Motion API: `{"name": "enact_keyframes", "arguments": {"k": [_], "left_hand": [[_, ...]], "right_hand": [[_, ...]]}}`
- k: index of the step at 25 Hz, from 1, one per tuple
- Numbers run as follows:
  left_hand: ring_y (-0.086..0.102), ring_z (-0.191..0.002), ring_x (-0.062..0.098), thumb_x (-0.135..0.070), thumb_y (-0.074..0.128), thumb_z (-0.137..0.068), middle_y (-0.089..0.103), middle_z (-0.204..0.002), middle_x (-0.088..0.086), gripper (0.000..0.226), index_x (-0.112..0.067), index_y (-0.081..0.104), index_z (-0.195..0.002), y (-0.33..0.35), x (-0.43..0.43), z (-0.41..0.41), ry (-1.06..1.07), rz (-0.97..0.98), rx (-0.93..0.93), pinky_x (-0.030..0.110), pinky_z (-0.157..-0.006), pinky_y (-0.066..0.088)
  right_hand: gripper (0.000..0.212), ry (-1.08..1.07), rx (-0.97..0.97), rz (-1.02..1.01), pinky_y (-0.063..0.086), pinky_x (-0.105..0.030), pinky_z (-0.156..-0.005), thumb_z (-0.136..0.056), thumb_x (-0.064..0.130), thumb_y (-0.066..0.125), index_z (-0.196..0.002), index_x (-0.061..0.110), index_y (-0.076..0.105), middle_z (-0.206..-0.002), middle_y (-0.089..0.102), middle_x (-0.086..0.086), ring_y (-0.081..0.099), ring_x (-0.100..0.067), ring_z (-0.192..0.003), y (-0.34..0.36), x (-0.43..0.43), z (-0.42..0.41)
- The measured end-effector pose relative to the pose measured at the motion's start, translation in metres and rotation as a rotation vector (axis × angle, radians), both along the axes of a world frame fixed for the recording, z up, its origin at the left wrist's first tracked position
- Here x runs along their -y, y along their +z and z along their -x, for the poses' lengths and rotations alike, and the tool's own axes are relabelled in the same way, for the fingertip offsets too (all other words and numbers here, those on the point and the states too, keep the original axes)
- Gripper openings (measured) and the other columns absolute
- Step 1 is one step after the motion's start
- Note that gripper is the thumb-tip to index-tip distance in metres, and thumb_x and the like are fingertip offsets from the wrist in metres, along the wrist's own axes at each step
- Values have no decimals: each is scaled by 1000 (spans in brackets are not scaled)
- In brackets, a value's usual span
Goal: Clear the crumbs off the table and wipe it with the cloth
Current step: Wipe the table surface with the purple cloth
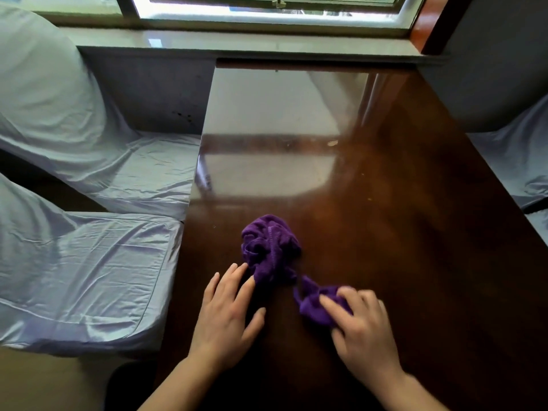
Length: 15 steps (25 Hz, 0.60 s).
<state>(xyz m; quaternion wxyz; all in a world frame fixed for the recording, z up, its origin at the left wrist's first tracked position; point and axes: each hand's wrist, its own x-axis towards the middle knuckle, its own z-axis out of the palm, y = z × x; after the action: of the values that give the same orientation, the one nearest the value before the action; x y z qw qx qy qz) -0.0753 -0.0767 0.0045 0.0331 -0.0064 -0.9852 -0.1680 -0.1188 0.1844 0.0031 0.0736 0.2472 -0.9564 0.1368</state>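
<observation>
A crumpled purple cloth (pixel 271 247) lies on the glossy dark wooden table (pixel 415 232), bunched at its far end and trailing toward me on the right. My right hand (pixel 363 327) grips the near end of the cloth between its fingers and thumb. My left hand (pixel 226 312) lies flat on the table with fingers spread, its fingertips touching the cloth's left side. A pale crumb (pixel 332 142) sits further out on the table, and a few tiny specks (pixel 369 199) lie to the right of the middle.
Two chairs in pale blue covers (pixel 89 262) stand along the table's left edge. Another covered seat (pixel 522 155) is on the right. A window sill (pixel 237 43) and window run across the far end.
</observation>
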Motion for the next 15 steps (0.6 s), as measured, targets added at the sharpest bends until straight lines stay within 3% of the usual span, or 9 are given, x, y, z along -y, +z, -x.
{"name": "enact_keyframes", "arguments": {"k": [4, 7, 10, 15], "left_hand": [[27, -143, 21, -43, 47, -85, 39, -150, 3, 57, -23, 44, -139, -3, 8, 1, -37, -40, 3, 44, -114, 17], [31, -141, 21, -41, 45, -86, 44, -147, 3, 56, -24, 46, -139, -3, 30, -2, -74, 2, -8, 47, -116, 17], [28, -142, 25, -45, 38, -88, 43, -148, 8, 57, -20, 48, -138, -3, 51, -9, 32, 61, 2, 53, -116, 16], [17, -146, 24, -47, 36, -89, 32, -154, 10, 59, -20, 43, -142, -7, 55, -39, 18, 45, 40, 48, -117, 12]], "right_hand": [[58, 108, -59, -26, 44, -40, -67, -62, 27, 61, -120, 26, 63, -106, 61, -5, 53, -31, -83, -10, 17, -24], [47, -182, -78, -83, 44, -42, -68, -67, 21, 69, -114, 25, 66, -100, 59, -8, 53, -35, -83, 8, 29, 55], [37, -435, -20, -89, 43, -43, -75, -80, 21, 64, -117, 24, 65, -107, 58, -10, 51, -37, -91, 20, 40, 108], [46, -337, -47, -50, 43, -42, -69, -74, 24, 63, -119, 29, 64, -107, 57, -7, 49, -34, -84, 8, 52, 6]]}}
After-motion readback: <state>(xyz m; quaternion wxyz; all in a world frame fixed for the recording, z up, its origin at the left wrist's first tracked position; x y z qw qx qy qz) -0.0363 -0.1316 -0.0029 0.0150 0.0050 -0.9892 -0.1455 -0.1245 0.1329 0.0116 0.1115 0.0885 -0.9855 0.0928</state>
